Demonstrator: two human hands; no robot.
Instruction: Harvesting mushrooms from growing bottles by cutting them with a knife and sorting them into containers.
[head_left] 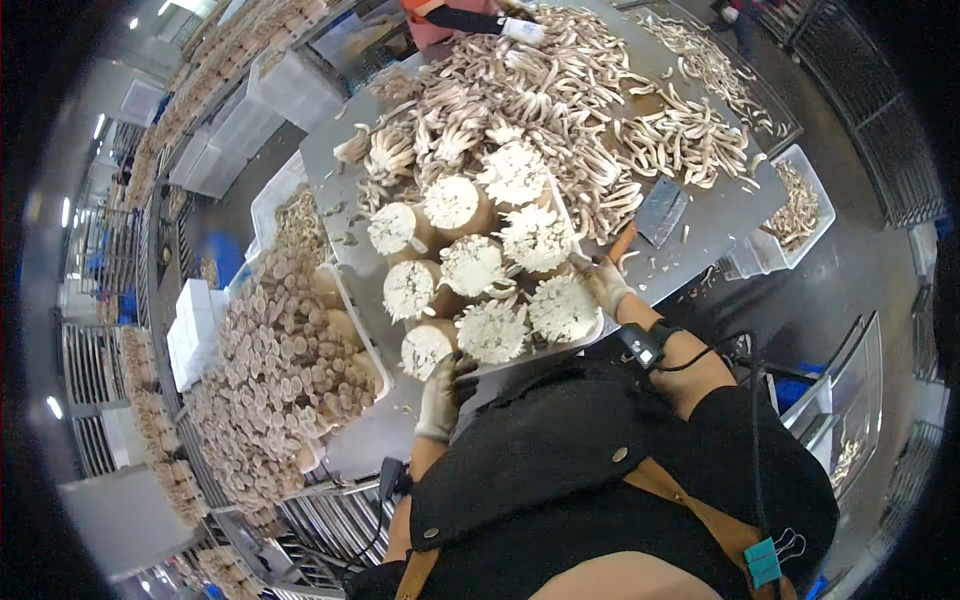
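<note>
A pale plastic crate (590,338) lies in front of me on the metal table. Several cylindrical mushroom blocks fill it, their tops covered in white cut stems (472,266). At the crate's near left corner is my left hand (438,402), in a white glove with dark fingertips, its fingers closed on the edge. My right hand (604,284), also gloved, grips the crate's right side; some of its fingers are hidden. Just beyond that hand lies a cleaver with a wide grey blade (662,212) and an orange-brown handle (622,243).
Loose long-stemmed mushrooms (560,90) are heaped across the table (715,225). Another person's gloved hand (522,30) is at the far side. Left stands a load of brown-capped mushrooms (280,350); right, a white bin (815,190) holding mushroom pieces. Metal racks (860,90) line the right.
</note>
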